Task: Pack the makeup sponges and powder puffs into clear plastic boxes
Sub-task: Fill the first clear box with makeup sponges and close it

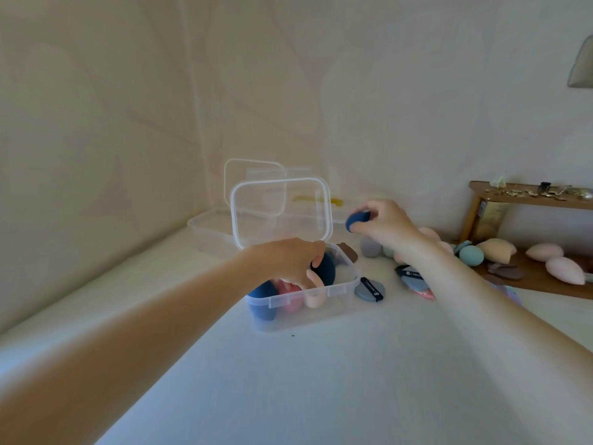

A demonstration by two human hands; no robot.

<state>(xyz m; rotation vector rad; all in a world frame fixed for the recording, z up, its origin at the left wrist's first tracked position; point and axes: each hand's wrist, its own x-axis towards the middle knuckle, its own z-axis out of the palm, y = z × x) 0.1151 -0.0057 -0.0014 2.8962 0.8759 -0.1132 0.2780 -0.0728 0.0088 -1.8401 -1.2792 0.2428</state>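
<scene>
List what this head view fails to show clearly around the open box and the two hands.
- Right hand: its fingers cover most of the dark blue sponge.
- Left hand: hides part of the open clear box, so its contents cannot be counted.
- Grey powder puff: strap print too small to read.
- Wooden shelf: items blurred.

My left grip [288, 261] fills the clear box [340, 289] mouth; its raised lid [280, 210] walls the far side. Puffs [369, 289] and sponges [471, 255] crowd the right; the near tabletop [321, 380] lies bare.
</scene>
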